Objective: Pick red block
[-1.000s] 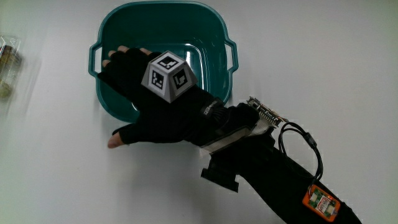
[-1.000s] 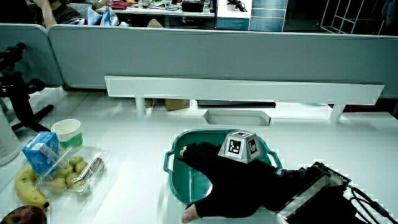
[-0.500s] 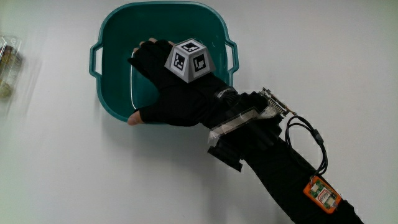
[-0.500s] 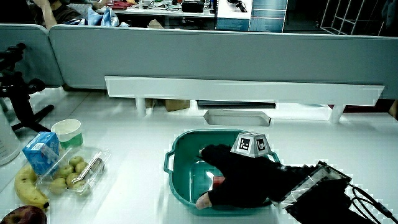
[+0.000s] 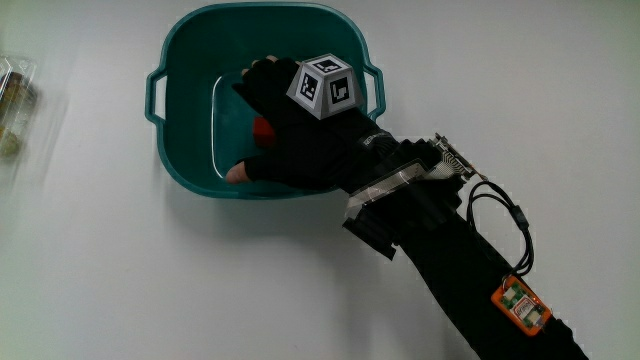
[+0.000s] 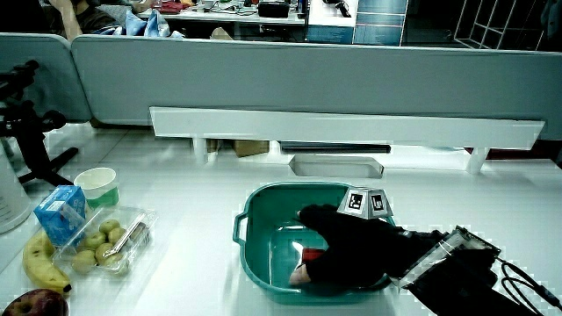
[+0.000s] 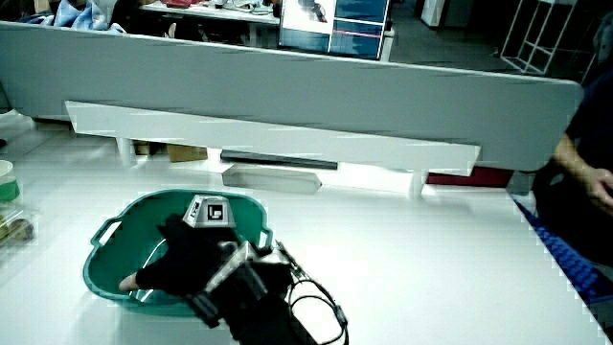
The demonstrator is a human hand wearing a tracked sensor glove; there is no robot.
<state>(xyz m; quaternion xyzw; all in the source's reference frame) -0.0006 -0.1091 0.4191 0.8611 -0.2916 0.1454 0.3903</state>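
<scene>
A teal basin (image 5: 190, 30) with two handles stands on the white table, also seen in both side views (image 6: 263, 197) (image 7: 134, 206). A small red block (image 5: 262, 128) lies on its floor. The gloved hand (image 5: 290, 135) reaches down into the basin and lies over the block, covering most of it. The thumb is spread away from the other fingers and the block shows between them. A side view shows the red block (image 6: 309, 254) peeking out under the hand (image 6: 347, 246). In a side view the hand (image 7: 187, 254) hides the block.
Beside the basin, a side view shows a clear box of green fruit (image 6: 101, 241), a blue carton (image 6: 60, 215), a cup (image 6: 97, 186) and a banana (image 6: 39, 268). The box's edge (image 5: 12, 100) shows in the main view. A low partition (image 6: 281, 79) bounds the table.
The hand has moved from the basin's rim, beside one handle, across and down into the basin, and now lies over the red block, which has come into view.
</scene>
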